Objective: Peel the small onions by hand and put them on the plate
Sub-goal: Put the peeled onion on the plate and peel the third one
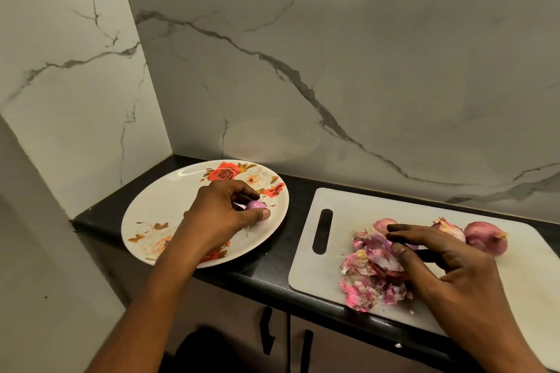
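My left hand (pixel 222 212) is over the white rose-patterned plate (pixel 157 209), its fingertips closed around a shiny peeled onion (pixel 255 206) that touches the plate's right side. My right hand (pixel 448 263) rests on the white cutting board (pixel 336 266) with fingers spread, thumb and forefinger at a pile of pink onion skins (pixel 368 278); whether it pinches a skin is unclear. Unpeeled onions lie on the board beyond my right hand: one at the far right (pixel 486 236), one beside it (pixel 448 227), and one partly hidden behind my fingers (pixel 383 223).
Plate and board sit side by side on a narrow black counter (pixel 291 251) against a marble wall. Another marble wall closes the left side. Cabinet doors with black handles (pixel 266 330) are below the counter's front edge.
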Tool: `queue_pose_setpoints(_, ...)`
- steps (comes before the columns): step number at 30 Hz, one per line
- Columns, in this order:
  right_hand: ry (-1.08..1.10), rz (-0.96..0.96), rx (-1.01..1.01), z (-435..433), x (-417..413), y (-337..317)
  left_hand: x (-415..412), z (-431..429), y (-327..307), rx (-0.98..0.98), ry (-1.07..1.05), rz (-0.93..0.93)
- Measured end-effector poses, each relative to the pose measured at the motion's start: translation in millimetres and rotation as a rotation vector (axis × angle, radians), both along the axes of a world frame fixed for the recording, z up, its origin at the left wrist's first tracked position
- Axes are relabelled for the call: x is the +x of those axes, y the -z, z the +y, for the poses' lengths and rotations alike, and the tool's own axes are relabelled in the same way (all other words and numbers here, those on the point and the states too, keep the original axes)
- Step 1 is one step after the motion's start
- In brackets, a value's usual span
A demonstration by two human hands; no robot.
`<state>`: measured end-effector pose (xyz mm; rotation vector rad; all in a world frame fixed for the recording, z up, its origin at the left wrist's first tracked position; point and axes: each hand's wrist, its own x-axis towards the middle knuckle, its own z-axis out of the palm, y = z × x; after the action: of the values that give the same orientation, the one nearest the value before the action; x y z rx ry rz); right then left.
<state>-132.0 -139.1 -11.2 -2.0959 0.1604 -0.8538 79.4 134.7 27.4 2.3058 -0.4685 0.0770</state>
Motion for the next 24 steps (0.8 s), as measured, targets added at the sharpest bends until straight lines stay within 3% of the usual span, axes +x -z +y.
queue_pose_setpoints(8, 0.013, -0.005, 0.015, 2, -1, -1, 0, -1, -3, -0.037, -0.007, -0.004)
queue_pose_setpoints(15, 0.051, -0.055, -0.002, 0, -1, -1, -21, -22, -9, -0.227, -0.079, -0.252)
queue_pose_setpoints(24, 0.092, -0.06, -0.002, -2, -2, -2, -68, -107, 3, -0.381, 0.333, -0.198)
